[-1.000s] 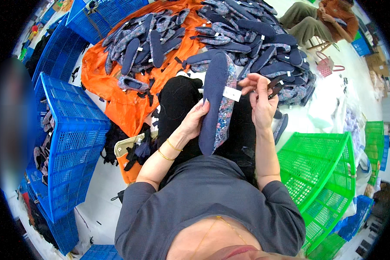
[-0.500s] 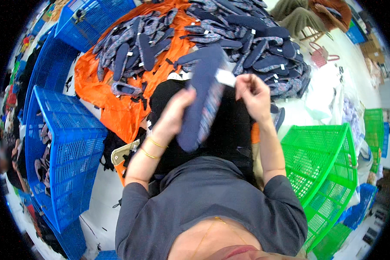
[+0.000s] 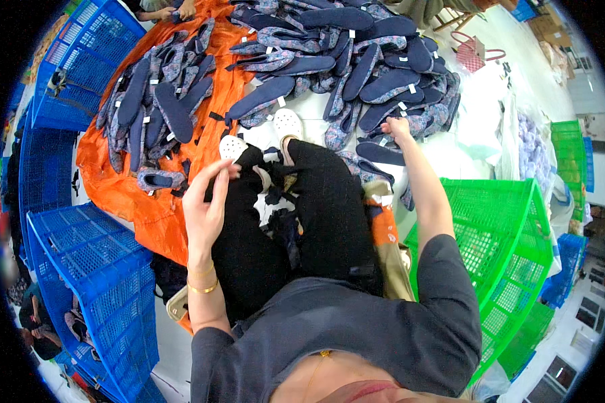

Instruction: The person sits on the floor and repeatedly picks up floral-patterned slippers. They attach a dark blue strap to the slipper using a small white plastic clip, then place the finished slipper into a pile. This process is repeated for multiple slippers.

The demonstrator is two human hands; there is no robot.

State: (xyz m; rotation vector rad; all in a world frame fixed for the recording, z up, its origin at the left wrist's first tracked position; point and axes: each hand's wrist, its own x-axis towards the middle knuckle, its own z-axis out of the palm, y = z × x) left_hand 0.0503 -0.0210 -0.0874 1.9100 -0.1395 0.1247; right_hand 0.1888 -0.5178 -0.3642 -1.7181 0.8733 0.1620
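My right hand [image 3: 396, 127] reaches out to the right part of a large slipper pile. Its fingers are bent together at the edge of a navy-soled slipper [image 3: 385, 115] with a patterned upper; the exact grip is partly hidden. Above my left thigh, my left hand [image 3: 207, 205] is raised with fingers apart and nothing in it. Below my right hand lies another navy-soled slipper [image 3: 380, 153]. Many slippers in the pile carry small white tags. Left of the pile, another slipper [image 3: 262, 97] lies sole up with its tag sticking out.
A second slipper heap [image 3: 156, 101] lies on an orange sheet [image 3: 161, 232] at left. Blue crates [image 3: 94, 255] stand along my left, a green crate [image 3: 480, 235] on my right. Another person's hands [image 3: 171, 12] show at the top. A red-and-white bag [image 3: 472, 54] lies far right.
The slipper that was in my left hand and the white tag at my right fingers are gone from before me. My right hand has reached forward to the pile; my left has dropped back leftward, opened.
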